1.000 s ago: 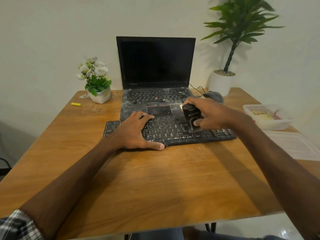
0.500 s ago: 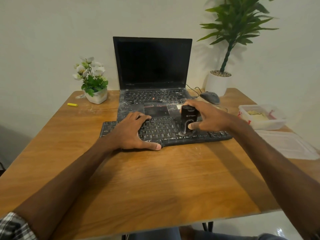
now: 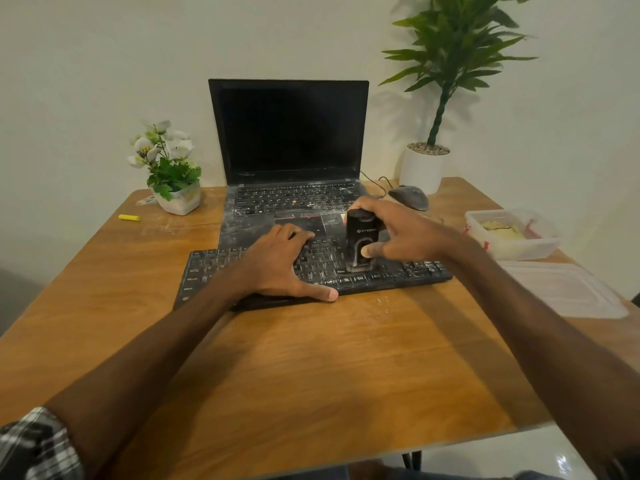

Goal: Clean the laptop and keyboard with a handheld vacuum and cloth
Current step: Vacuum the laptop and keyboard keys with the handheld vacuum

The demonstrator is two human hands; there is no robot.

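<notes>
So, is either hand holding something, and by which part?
The right hand grips the handheld vacuum round its upright body, thumb on the front. The left hand holds nothing; it rests on the keyboard.

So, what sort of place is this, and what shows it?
Probably a home desk or small office: a laptop and keyboard on a wooden table, a potted plant beside the wall.

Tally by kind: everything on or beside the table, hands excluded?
Laptop: 1
Keyboard: 1
Handheld vacuum: 1
Mouse: 1
Potted plants: 2, flowering plant and tall leafy plant
Plastic container: 1
Container lid: 1
Small yellow object: 1
Total: 9
</notes>
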